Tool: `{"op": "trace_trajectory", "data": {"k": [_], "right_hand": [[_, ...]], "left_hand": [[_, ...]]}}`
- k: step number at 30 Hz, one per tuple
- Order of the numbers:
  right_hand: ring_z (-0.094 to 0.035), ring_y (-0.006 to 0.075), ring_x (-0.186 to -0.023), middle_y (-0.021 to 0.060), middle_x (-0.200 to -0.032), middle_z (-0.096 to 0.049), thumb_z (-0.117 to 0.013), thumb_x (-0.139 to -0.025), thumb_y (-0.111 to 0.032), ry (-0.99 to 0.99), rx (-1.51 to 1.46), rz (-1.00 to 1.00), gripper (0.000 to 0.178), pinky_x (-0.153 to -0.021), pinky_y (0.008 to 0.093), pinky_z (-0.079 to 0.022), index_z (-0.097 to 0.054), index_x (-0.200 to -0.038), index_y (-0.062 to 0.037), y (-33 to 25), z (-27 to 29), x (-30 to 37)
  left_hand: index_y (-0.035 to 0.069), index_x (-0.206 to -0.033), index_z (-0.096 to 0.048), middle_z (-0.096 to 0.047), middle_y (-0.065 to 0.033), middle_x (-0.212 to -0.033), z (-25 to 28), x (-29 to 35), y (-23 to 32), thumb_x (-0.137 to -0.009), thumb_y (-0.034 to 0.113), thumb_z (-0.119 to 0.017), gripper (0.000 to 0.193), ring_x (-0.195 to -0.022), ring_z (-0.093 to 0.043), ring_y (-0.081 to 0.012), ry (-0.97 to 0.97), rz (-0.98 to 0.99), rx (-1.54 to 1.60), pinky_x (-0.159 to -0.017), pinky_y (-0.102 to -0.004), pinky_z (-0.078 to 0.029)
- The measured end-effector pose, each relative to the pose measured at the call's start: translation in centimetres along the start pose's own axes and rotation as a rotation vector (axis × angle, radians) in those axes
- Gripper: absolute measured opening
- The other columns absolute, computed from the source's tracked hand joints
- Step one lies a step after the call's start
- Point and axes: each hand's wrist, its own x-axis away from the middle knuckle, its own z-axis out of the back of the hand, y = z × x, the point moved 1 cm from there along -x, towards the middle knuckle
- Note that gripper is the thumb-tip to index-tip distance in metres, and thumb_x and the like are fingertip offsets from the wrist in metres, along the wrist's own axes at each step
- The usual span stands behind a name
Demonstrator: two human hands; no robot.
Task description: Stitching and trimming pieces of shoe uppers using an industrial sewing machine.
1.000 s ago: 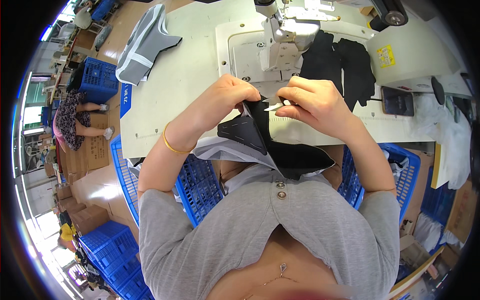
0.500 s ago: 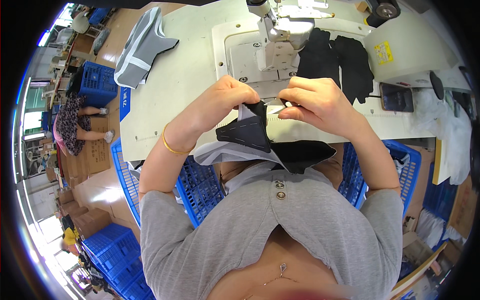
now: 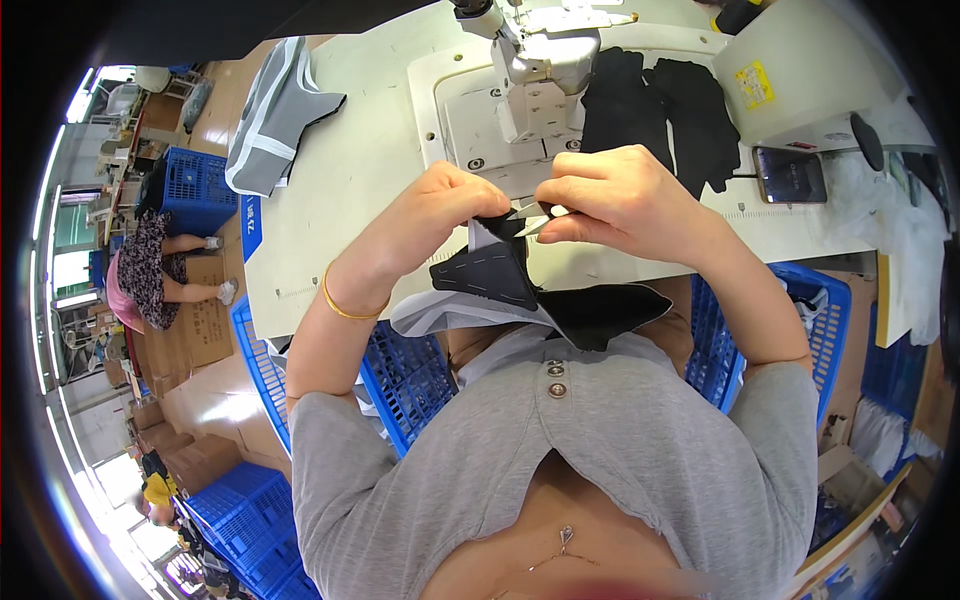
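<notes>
My left hand (image 3: 457,200) pinches the upper edge of a sewn fabric piece (image 3: 488,275), black and light grey with a dashed light stitch line along its black panel. The lower part of the piece, grey on one side and black on the other, hangs over the table's front edge against my lap. In my right hand (image 3: 610,200) is a small pair of thread snips (image 3: 530,228), with its blades pointing left at the fabric edge beside my left fingertips. The blades look parted around the edge; whether they touch a thread is too small to tell.
A sewing machine (image 3: 535,90) stands just beyond my hands on the white table (image 3: 365,180). Black fabric pieces (image 3: 695,120) and a phone (image 3: 790,176) lie right, a grey-white piece (image 3: 275,120) left. Blue baskets (image 3: 405,375) flank my lap. Another person (image 3: 150,270) is far left.
My right hand with the snips has moved left, bringing the blades onto the fabric edge by my left fingers. The whole view has shifted slightly.
</notes>
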Motion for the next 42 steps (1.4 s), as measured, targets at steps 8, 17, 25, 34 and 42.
{"op": "trace_trajectory", "data": {"k": [8,17,25,34,42], "right_hand": [[-0.058,0.0205,-0.057,0.0033,-0.073,-0.054,-0.074,-0.081,-0.032,0.026,0.049,0.052,0.029,-0.049,0.0319,-0.046,-0.064,-0.084,-0.0057,0.0,-0.2,0.0],[-0.057,0.0162,-0.067,0.0061,-0.074,-0.059,-0.071,-0.076,-0.005,0.009,-0.424,-0.401,0.013,-0.061,0.0294,-0.044,-0.063,-0.085,0.0003,-2.5,-1.3,2.5],[-0.052,0.0076,-0.065,0.0025,-0.072,-0.059,-0.068,-0.081,-0.003,0.191,-0.52,-0.646,0.008,-0.059,0.0253,-0.041,-0.063,-0.084,0.0013,-3.3,-1.9,2.0],[-0.054,0.0086,-0.067,0.0033,-0.076,-0.061,-0.068,-0.083,-0.006,0.167,-0.592,-0.619,0.009,-0.06,0.0245,-0.042,-0.066,-0.09,0.0011,-3.6,-1.9,1.4],[-0.059,0.0183,-0.077,0.0097,-0.085,-0.063,-0.059,-0.094,-0.019,0.159,-0.509,-0.496,0.025,-0.071,0.029,-0.045,-0.066,-0.102,0.0039,-1.8,-2.7,3.2]], "left_hand": [[-0.005,-0.076,-0.068,-0.061,0.0025,-0.073,-0.1,0.0,0.2,-0.089,0.018,-0.058,0.028,-0.07,-0.047,-0.0042,-0.023,-0.026,0.002,-0.063,-0.0236,-0.038],[-0.008,-0.084,-0.07,-0.071,-0.0058,-0.084,1.3,2.3,2.0,-0.094,0.015,-0.054,0.03,-0.086,-0.061,-0.0089,0.187,-0.245,-0.075,-0.078,-0.0231,-0.048],[-0.003,-0.11,-0.064,-0.063,-0.008,-0.106,-1.4,4.3,3.2,-0.073,0.004,-0.064,0.038,-0.102,-0.059,-0.0169,0.208,-0.433,-0.403,-0.095,-0.0286,-0.043],[0.0,-0.089,-0.069,-0.068,-0.0073,-0.092,-1.4,3.7,1.3,-0.073,-0.01,-0.073,0.019,-0.084,-0.065,-0.0185,0.472,-0.572,-0.538,-0.074,-0.0274,-0.051],[-0.001,-0.086,-0.07,-0.068,-0.0074,-0.091,-1.1,3.9,0.6,-0.072,-0.012,-0.074,0.018,-0.083,-0.066,-0.0173,0.564,-0.668,-0.549,-0.073,-0.0268,-0.053]]}}
